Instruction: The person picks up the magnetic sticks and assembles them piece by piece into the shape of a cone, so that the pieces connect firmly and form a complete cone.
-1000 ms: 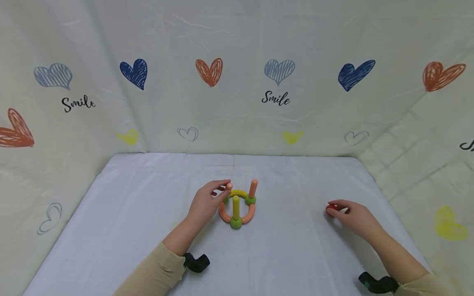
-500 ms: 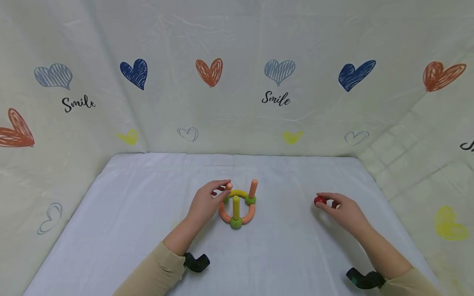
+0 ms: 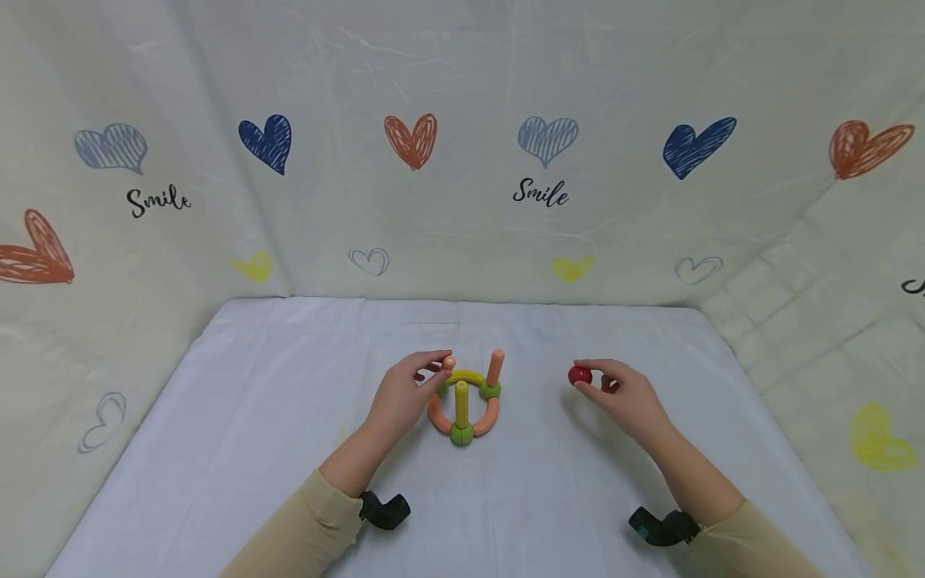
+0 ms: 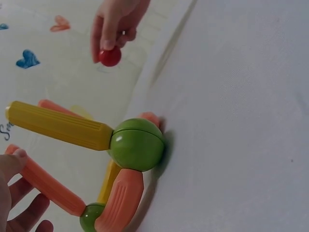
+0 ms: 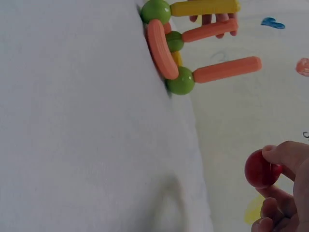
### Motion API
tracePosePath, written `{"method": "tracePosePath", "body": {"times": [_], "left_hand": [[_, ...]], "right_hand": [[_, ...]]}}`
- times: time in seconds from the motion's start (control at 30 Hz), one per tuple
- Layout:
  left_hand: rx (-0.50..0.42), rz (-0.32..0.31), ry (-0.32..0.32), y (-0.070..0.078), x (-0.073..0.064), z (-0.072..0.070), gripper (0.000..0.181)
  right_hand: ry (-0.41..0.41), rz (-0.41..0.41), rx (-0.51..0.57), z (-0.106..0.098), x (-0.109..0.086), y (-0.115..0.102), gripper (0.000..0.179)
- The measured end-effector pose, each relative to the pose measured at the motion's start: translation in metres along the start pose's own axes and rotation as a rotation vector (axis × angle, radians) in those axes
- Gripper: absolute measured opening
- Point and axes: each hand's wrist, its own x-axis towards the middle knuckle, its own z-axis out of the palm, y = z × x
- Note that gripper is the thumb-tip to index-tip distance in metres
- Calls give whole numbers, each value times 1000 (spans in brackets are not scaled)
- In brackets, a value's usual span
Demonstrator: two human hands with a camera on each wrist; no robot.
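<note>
A ring of curved rods joined by green balls [image 3: 462, 434] lies on the table, its curved pieces orange [image 5: 161, 48] and yellow [image 3: 466, 376]. From the balls rise three straight rods: a yellow rod [image 3: 462, 405] in front, an orange rod [image 3: 495, 367] at the back right, and another orange rod [image 4: 50, 186] at the back left. My left hand [image 3: 399, 392] pinches the top of that back-left rod between thumb and fingers. To the right of the ring, my right hand [image 3: 630, 400] holds a red ball [image 5: 261, 169] by thumb and fingertips, raised above the tabletop.
A white cloth covers the table [image 3: 549, 498]. Behind and at the sides hangs a pale curtain [image 3: 462, 64] printed with hearts and the word Smile. Both wrists carry black camera mounts [image 3: 385, 511], close over the cloth.
My right hand has carried the red ball leftward and away from me, closer to the ring. The left hand keeps its pinch on the orange rod, and the ring has stayed in place.
</note>
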Motion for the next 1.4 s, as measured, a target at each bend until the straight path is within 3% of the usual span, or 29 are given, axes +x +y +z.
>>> {"method": "tracePosePath", "body": {"times": [0.37,0.73,1.4], "left_hand": [[12,16,-7,3,0,0,35],[4,18,-10,3,0,0,36],[-9,24,-3,0,1,2,36]], "right_hand": [[67,-97,156,18,13,-46,36],[30,-163,242,37,27,-90,33],[-8,-228,287,56,38,-94,33]]}}
